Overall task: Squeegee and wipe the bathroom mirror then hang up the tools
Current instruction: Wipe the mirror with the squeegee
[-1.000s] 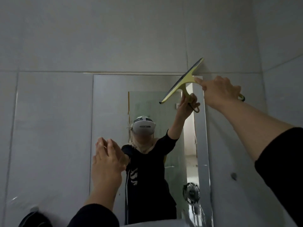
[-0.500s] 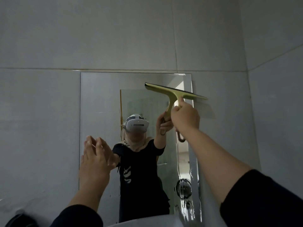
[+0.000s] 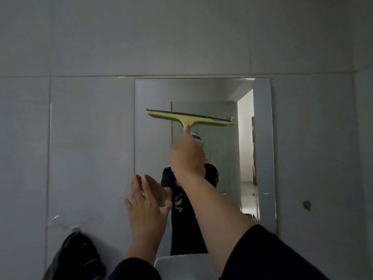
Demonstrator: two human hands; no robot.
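Head view: tiled wall (image 3: 90, 138) carrying the mirror (image 3: 153, 150), a rigid, smooth, breakable pane. Right hand (image 3: 187, 156) is closed round the handle of the squeegee (image 3: 188, 118), index finger extended up the stem; the blade lies nearly level on the upper glass. Judged light and stiff, with a soft rubber edge, the tool is best held at the handle. Left hand (image 3: 145, 209) is open, fingers (image 3: 139, 186) spread, empty, near the mirror's lower left edge; contact cannot be told. Dark cloth (image 3: 76, 257) hangs lower left.
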